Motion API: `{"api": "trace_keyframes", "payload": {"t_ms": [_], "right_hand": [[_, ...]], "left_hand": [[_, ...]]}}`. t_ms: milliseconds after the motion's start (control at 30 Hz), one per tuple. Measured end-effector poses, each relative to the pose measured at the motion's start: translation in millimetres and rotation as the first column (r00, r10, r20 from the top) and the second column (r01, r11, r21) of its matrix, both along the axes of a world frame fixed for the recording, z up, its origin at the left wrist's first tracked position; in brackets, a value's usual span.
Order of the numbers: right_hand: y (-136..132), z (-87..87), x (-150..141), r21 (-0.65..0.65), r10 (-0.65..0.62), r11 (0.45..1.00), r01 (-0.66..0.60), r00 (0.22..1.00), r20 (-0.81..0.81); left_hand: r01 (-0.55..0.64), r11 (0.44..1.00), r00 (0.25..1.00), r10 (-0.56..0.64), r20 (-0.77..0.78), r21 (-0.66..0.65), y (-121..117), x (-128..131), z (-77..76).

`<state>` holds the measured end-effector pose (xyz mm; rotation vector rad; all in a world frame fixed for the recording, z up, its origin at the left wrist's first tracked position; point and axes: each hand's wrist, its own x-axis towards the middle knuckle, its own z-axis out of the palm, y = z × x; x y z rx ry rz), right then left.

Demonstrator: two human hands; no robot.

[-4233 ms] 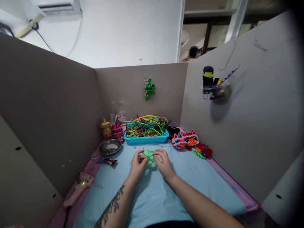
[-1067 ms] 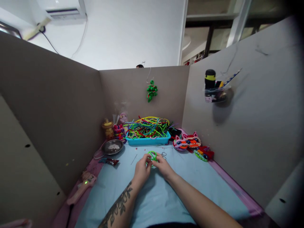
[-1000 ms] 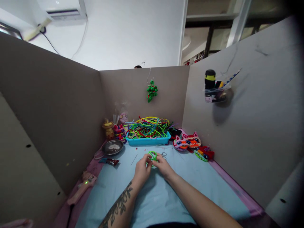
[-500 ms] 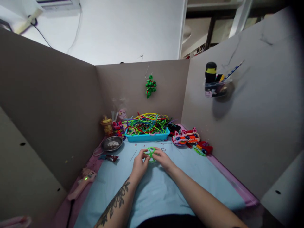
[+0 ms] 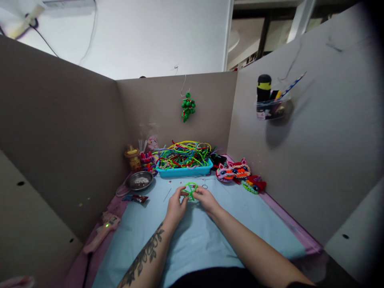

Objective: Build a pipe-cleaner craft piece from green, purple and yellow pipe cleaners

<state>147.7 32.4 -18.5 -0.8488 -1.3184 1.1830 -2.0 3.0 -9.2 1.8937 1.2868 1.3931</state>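
Observation:
Between my two hands is a bright green pipe-cleaner ring (image 5: 191, 185) with spokes crossing inside it. My left hand (image 5: 177, 203) pinches its left side between thumb and fingers. My right hand (image 5: 206, 199) grips the right side, fingers bent over the rim. The ring is held above the light blue cloth (image 5: 204, 236), tilted toward me. Left of my left hand a thin dark stick or wire (image 5: 167, 195) lies on the cloth. Beyond my right hand there is a small dark wire loop (image 5: 205, 186).
A blue tray (image 5: 183, 172) heaped with coloured pipe cleaners (image 5: 186, 154) stands at the back. To the left are a metal bowl (image 5: 139, 181), a brown packet (image 5: 139, 199) and a pink glue gun (image 5: 103, 234), its green light on. Fuzzy animal faces (image 5: 240, 170) lie right. Grey panels (image 5: 288, 172) enclose the table.
The green ring is turned slightly in my fingers, and its spokes show more openly. The whole view has shifted a little. Both hands keep their grip.

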Motion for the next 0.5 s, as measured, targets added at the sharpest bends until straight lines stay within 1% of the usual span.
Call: {"api": "trace_keyframes", "payload": {"t_ms": [100,233,400,500], "right_hand": [[0.3,-0.8,-0.2,0.021,-0.036,0.999,0.035,0.999,0.018],[-1.1,-1.8,-3.2,0.047,-0.055,0.998,0.051,0.996,0.069],[-2.4,-2.0,-3.8,0.069,-0.061,0.996,0.052,0.989,0.137],[-1.2,-3.0,-1.2,0.064,-0.098,0.994,0.088,0.979,0.181]], "left_hand": [[0.006,0.998,0.997,-0.002,0.075,-0.056,1.5,1.4,0.1],[0.032,0.982,0.971,0.013,0.239,-0.185,3.9,5.6,1.2],[0.096,0.955,0.898,0.038,0.438,-0.280,6.8,6.2,1.6],[0.103,0.946,0.852,0.077,0.518,-0.309,8.3,3.6,1.4]]}}
